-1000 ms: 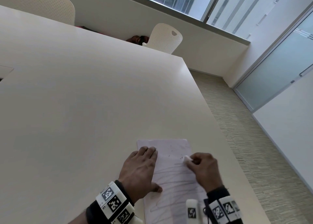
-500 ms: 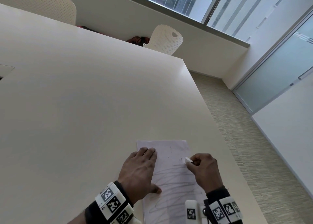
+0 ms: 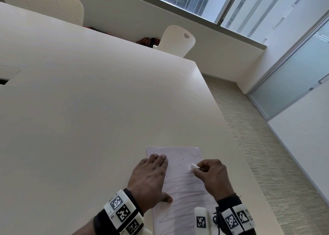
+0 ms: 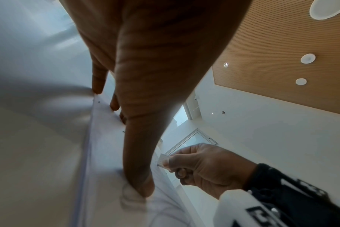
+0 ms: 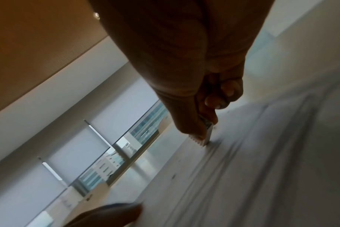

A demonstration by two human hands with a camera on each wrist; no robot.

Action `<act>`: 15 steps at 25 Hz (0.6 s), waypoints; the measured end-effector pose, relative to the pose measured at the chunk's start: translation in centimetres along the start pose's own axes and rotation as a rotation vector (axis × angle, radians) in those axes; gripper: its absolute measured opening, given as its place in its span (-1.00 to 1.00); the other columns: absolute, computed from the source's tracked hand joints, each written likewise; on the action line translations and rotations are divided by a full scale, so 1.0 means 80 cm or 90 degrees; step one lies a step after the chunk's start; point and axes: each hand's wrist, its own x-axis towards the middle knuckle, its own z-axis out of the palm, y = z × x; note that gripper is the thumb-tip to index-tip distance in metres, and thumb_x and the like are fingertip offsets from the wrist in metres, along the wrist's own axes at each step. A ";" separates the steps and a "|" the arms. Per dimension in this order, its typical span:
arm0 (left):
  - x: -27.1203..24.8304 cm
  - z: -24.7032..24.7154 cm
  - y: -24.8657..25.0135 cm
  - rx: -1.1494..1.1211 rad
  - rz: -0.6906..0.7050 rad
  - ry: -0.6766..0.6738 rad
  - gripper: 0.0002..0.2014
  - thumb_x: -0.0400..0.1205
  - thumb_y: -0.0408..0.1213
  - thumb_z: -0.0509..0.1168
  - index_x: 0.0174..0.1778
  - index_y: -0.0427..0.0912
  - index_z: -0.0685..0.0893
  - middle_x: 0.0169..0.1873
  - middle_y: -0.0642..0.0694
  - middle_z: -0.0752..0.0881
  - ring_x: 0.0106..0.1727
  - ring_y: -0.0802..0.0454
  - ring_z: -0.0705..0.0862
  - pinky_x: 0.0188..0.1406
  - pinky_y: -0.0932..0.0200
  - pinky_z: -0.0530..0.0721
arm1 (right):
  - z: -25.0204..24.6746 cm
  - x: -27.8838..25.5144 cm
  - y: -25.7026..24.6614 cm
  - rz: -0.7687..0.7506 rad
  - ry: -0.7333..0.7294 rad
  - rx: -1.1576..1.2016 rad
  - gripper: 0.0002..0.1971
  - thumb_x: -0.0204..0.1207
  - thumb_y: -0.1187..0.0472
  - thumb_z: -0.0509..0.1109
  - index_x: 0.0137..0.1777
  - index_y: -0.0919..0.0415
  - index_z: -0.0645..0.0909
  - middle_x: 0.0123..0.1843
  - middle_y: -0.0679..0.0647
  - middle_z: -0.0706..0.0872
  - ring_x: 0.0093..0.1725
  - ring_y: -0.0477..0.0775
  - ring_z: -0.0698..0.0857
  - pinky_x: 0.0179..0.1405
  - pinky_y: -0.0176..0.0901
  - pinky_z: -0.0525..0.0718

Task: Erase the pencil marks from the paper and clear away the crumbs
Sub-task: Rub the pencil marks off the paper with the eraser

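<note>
A white sheet of paper [image 3: 183,186] lies near the table's right edge, covered with grey pencil scribbles over its middle and near part. A few dark crumbs [image 3: 180,164] dot its far part. My left hand [image 3: 151,177] lies flat on the paper's left side, fingers straight, thumb [image 4: 140,184] pressing the sheet. My right hand [image 3: 211,176] pinches a small white eraser [image 3: 194,166], whose tip touches the paper [image 5: 243,176] at the top of the scribbles. The eraser [image 5: 206,138] shows ribbed sides in the right wrist view.
The cream table [image 3: 89,119] stretches far and left; its right edge [image 3: 236,145] runs close beside the paper, with striped floor [image 3: 276,163] beyond. Two white chairs [image 3: 178,40] stand at the far side. A hatch [image 3: 7,74] sits in the table at far left.
The right hand with the eraser has shifted slightly back and forth across the top of the scribbles. The left hand has stayed in place on the paper.
</note>
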 end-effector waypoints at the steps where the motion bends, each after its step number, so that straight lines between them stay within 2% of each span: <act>1: 0.000 -0.001 0.000 0.000 0.002 -0.001 0.16 0.46 0.39 0.37 0.76 -0.16 -0.08 0.74 -0.04 -0.01 0.72 -0.05 -0.05 0.68 0.06 -0.03 | -0.001 0.002 0.000 0.010 0.016 -0.004 -0.73 0.36 0.05 0.65 -0.45 0.16 0.73 -0.53 -0.02 0.74 -0.46 -0.13 0.71 -0.41 -0.20 0.62; 3: -0.001 -0.002 0.000 0.001 0.005 0.003 0.16 0.45 0.40 0.37 0.76 -0.16 -0.07 0.74 -0.04 0.00 0.72 -0.04 -0.05 0.68 0.06 -0.01 | 0.005 0.001 -0.006 0.000 0.037 -0.044 -0.72 0.34 0.08 0.65 -0.47 0.18 0.70 -0.54 -0.01 0.72 -0.47 -0.06 0.70 -0.41 -0.16 0.63; 6: -0.001 -0.001 0.000 -0.002 0.001 0.007 0.16 0.45 0.40 0.37 0.76 -0.15 -0.06 0.74 -0.03 0.01 0.72 -0.03 -0.04 0.67 0.07 -0.02 | 0.016 -0.010 -0.025 -0.044 -0.031 -0.018 -0.75 0.34 0.08 0.64 -0.44 0.17 0.72 -0.54 -0.03 0.72 -0.51 -0.23 0.63 -0.45 -0.30 0.57; 8: 0.000 -0.001 -0.001 -0.003 0.000 0.003 0.16 0.45 0.40 0.37 0.76 -0.15 -0.07 0.74 -0.03 0.00 0.72 -0.03 -0.05 0.68 0.07 -0.02 | 0.009 -0.007 -0.016 -0.011 -0.029 0.001 -0.77 0.33 0.08 0.65 -0.43 0.17 0.75 -0.54 -0.05 0.73 -0.51 -0.27 0.65 -0.47 -0.39 0.54; 11: 0.000 0.000 0.000 0.000 -0.002 -0.001 0.16 0.45 0.40 0.37 0.76 -0.15 -0.08 0.75 -0.04 -0.02 0.72 -0.04 -0.06 0.68 0.06 -0.03 | 0.000 -0.004 -0.003 0.017 0.047 -0.064 -0.71 0.33 0.09 0.64 -0.49 0.17 0.66 -0.58 -0.03 0.66 -0.50 -0.08 0.65 -0.43 -0.18 0.58; 13: 0.001 0.000 0.001 -0.001 -0.004 -0.003 0.16 0.46 0.39 0.37 0.76 -0.15 -0.10 0.75 -0.05 -0.03 0.73 -0.04 -0.07 0.67 0.06 -0.05 | 0.014 -0.018 -0.023 -0.049 0.003 -0.062 -0.70 0.34 0.08 0.61 -0.49 0.13 0.61 -0.59 -0.06 0.60 -0.54 -0.18 0.55 -0.45 -0.23 0.53; 15: 0.000 -0.001 0.001 -0.003 -0.005 -0.001 0.16 0.46 0.39 0.37 0.76 -0.15 -0.10 0.75 -0.04 -0.03 0.73 -0.04 -0.07 0.67 0.06 -0.06 | 0.024 -0.031 -0.036 -0.089 -0.037 -0.024 -0.70 0.36 0.06 0.59 -0.48 0.17 0.63 -0.60 -0.04 0.61 -0.56 -0.22 0.55 -0.48 -0.28 0.51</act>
